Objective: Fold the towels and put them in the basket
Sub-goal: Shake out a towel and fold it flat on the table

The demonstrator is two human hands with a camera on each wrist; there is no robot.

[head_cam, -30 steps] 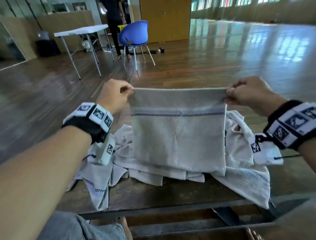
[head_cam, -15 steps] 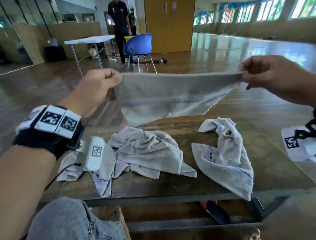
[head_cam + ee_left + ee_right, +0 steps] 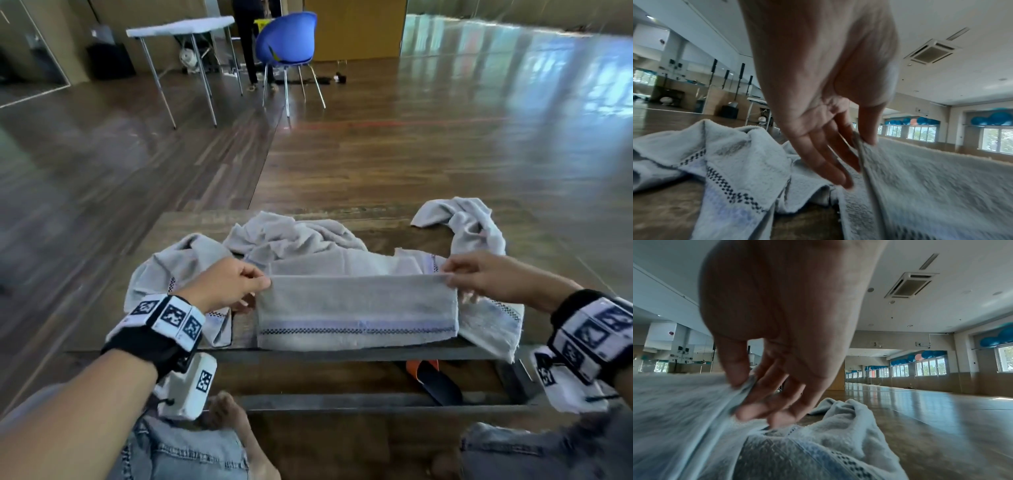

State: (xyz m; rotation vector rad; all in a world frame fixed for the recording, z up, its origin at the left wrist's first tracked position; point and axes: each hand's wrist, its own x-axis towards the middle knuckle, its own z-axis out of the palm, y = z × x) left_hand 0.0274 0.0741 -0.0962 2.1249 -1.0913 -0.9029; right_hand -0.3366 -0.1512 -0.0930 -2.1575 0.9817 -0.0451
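Towel (image 3: 356, 308) brought down from mid-air since half a second ago, now laid doubled on the near edge of the table (image 3: 191, 222), long axis running left to right between the hands. Left hand (image 3: 224, 286) pinching the far left corner, right hand (image 3: 493, 275) pinching the far right corner, thumb against fingers. Equally near both hands, so probably next folded end to end; other towels (image 3: 291, 236) crumpled behind, basket not in view.

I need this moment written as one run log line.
step: folding towel on table | left hand: pinches left corner | right hand: pinches right corner | basket: not in view
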